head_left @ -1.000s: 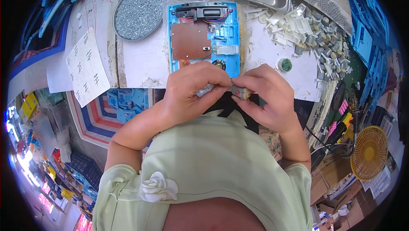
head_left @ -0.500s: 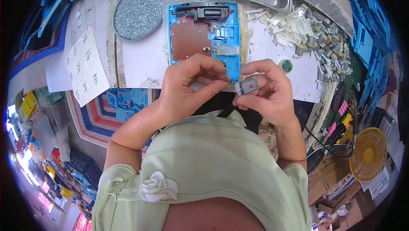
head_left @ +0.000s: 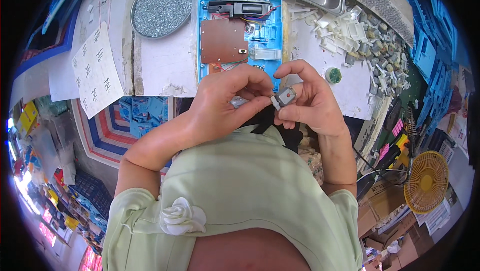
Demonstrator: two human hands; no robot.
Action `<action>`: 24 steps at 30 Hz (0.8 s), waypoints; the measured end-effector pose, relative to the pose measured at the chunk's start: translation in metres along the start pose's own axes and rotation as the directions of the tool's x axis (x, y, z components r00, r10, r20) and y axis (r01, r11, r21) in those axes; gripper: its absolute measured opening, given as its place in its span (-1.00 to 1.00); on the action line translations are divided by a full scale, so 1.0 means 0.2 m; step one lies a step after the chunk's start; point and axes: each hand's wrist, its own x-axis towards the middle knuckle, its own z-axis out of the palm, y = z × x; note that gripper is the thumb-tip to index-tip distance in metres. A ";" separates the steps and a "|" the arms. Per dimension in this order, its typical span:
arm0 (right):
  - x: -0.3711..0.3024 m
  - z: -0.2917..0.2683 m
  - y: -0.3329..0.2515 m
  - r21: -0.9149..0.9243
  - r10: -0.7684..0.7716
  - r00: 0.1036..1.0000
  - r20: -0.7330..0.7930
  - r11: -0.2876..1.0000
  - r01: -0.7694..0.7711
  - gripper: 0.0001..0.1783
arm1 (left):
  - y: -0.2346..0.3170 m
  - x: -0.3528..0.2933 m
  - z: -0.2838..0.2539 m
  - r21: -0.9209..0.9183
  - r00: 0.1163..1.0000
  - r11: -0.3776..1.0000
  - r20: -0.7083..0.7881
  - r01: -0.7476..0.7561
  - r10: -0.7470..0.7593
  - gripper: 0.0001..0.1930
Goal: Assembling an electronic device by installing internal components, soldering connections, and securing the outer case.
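We wear a pale green, short-sleeved cloth top point(head_left: 235, 181) with a rounded neckline point(head_left: 250, 226) and, at left, a white rose-shaped fabric flower point(head_left: 182, 217).

The casing point(head_left: 273, 65) lies midway along the bench point(head_left: 165, 66), with a circuit board point(head_left: 222, 41) in its left half. Left of the casing sits a dish of screws point(head_left: 162, 6); farther left, a paper sheet point(head_left: 97, 71) overhangs the bench's near edge. Behind the casing stretches a tray point(head_left: 334, 5). Plastic parts point(head_left: 350, 31) are heaped to the right. Between heap and right hand point(head_left: 315, 101) stands a tub point(head_left: 333, 75). A motor point(head_left: 286, 96) is between right hand and left hand point(head_left: 230, 91), before the casing.
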 end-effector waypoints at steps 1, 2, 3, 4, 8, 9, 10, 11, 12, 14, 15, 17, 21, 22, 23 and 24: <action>0.00 0.00 0.00 -0.001 0.004 1.000 0.002 1.000 -0.004 -0.28 | 0.00 0.00 0.00 -0.006 1.000 1.000 -0.001 -0.003 0.003 -0.78; 0.00 0.00 0.00 -0.021 0.010 1.000 -0.008 1.000 -0.010 -0.29 | -0.01 0.00 0.00 -0.008 1.000 1.000 -0.004 -0.002 0.002 -0.78; 0.00 0.00 -0.01 -0.040 0.015 1.000 -0.018 0.999 -0.016 -0.31 | -0.01 0.00 0.00 -0.009 1.000 1.000 -0.006 -0.001 0.001 -0.78; -0.01 0.00 -0.01 -0.060 0.021 0.999 -0.028 0.998 -0.022 -0.32 | -0.01 0.00 0.00 -0.011 1.000 1.000 -0.009 0.000 0.000 -0.78; -0.03 0.06 0.00 -0.321 -0.143 0.982 -0.119 0.942 0.098 -0.44 | -0.01 0.00 0.00 0.020 0.999 0.999 -0.022 -0.028 0.028 -0.78; -0.03 0.06 0.01 -0.438 -0.220 0.970 -0.107 0.886 0.153 -0.46 | 0.00 0.00 0.00 0.016 0.999 0.999 -0.025 -0.039 0.040 -0.78; -0.03 0.06 0.02 -0.548 -0.293 0.952 -0.085 0.812 0.201 -0.48 | 0.00 0.00 0.00 0.012 0.998 0.999 -0.028 -0.051 0.051 -0.78; -0.03 0.07 0.02 -0.660 -0.378 0.924 -0.050 0.707 0.254 -0.49 | -0.01 0.00 0.00 0.042 0.996 0.996 -0.044 -0.080 0.082 -0.77; -0.02 0.08 0.02 -0.757 -0.456 0.890 -0.005 0.583 0.295 -0.49 | -0.02 0.01 0.00 0.072 0.992 0.991 -0.058 -0.109 0.113 -0.77; -0.02 0.09 0.00 -0.784 -0.491 0.871 -0.010 0.545 0.299 -0.52 | -0.03 0.02 -0.01 0.221 0.971 0.950 -0.037 -0.221 0.235 -0.77; -0.03 0.10 -0.04 -0.721 -0.451 0.890 -0.067 0.638 0.269 -0.55 | -0.02 0.03 -0.04 0.333 0.948 0.893 0.009 -0.303 0.319 -0.77; -0.03 0.10 -0.05 -0.675 -0.414 0.904 -0.104 0.698 0.242 -0.62 | -0.02 0.04 -0.04 0.417 0.916 0.822 0.071 -0.387 0.395 -0.78; 0.03 0.07 -0.03 -0.736 -0.461 0.882 -0.099 0.631 0.247 -0.77 | -0.04 0.05 -0.01 0.263 0.966 0.933 -0.014 -0.245 0.258 -0.79; 0.05 0.06 -0.02 -0.742 -0.475 0.873 -0.111 0.624 0.245 -0.79 | -0.05 0.06 -0.01 0.199 0.982 0.966 -0.055 -0.166 0.180 -0.80; 0.06 0.04 -0.01 -0.730 -0.500 0.856 -0.132 0.633 0.257 -0.79 | -0.05 0.06 -0.02 0.142 0.984 0.982 -0.110 -0.126 0.142 -0.79; 0.07 0.01 0.00 -0.719 -0.524 0.838 -0.153 0.641 0.269 -0.79 | -0.05 0.06 -0.03 0.082 0.982 0.993 -0.162 -0.088 0.101 -0.79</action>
